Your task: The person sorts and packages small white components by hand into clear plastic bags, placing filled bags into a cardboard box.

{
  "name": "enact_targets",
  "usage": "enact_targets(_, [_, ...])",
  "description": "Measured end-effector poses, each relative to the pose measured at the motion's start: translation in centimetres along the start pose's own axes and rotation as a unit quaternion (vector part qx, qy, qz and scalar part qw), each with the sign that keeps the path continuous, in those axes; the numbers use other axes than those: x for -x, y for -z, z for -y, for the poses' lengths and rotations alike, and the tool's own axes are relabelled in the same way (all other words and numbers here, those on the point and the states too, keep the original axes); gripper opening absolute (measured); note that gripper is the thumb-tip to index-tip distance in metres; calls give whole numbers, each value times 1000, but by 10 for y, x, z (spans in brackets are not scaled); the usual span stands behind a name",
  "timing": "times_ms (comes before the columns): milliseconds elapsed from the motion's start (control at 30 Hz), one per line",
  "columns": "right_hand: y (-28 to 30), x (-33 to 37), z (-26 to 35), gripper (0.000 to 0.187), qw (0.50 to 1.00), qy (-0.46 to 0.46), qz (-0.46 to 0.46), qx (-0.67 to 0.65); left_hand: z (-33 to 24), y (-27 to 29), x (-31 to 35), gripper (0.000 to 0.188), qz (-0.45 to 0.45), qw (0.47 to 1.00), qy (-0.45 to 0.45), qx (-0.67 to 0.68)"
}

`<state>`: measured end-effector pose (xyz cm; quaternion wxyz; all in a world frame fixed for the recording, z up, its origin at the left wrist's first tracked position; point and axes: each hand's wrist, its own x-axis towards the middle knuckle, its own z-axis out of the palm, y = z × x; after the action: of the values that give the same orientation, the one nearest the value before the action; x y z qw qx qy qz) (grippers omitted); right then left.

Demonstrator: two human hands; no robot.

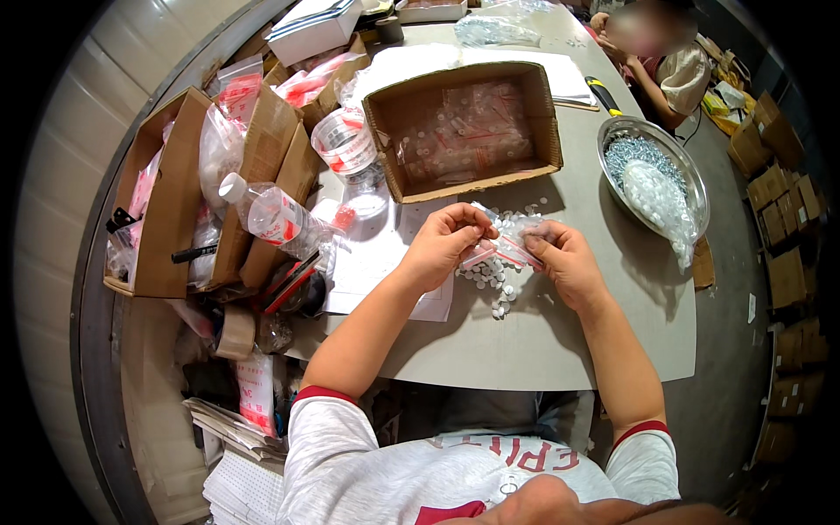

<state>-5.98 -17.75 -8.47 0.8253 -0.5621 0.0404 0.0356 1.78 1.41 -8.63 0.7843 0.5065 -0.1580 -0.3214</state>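
Note:
A small clear zip bag with a red stripe (pixel 510 252) is stretched between my two hands above the table. My left hand (pixel 448 242) pinches one end of it, thumb against the fingers. At the other end my right hand (pixel 567 261) grips it between thumb and fingers. Small round white plastic caps (pixel 486 275) lie in a loose pile under and around the bag; my hands partly cover them. Whether anything is inside the bag, I cannot tell. Just beyond my hands stands an open cardboard box (pixel 467 185) holding several filled clear bags (pixel 472 131).
A metal bowl (pixel 604 144) of screws, with a bag of white pieces on top, stands at right. A plastic bottle (pixel 278 216), tape rolls (pixel 343 144) and cardboard boxes (pixel 166 210) crowd the left. Paper sheets (pixel 376 271) lie beside my left forearm. Another person (pixel 682 83) sits far right.

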Motion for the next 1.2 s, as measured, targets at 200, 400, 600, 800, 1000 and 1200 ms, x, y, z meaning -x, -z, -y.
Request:
enact_targets(200, [-2,2,3,13,999,-25,9,39,-2,-2,2,19,51,995,62,61])
enact_targets(400, [-5,3,2,16,998,-13,9,68,3,-12,5,18,-14,994,32,-102])
enact_targets(600, [-1,2,1,13,998,-20,17,53,1,-9,3,11,-3,998,26,-63])
enact_targets(800, [-5,4,5,10,999,-19,18,33,2,-23,6,13,-28,997,68,-19])
enact_targets(1000, [-6,4,4,10,999,-6,3,44,3,-14,4,16,-34,996,59,-61])
enact_targets(1200, [-4,2,2,11,999,-6,-14,44,4,-14,3,19,-24,997,69,-39])
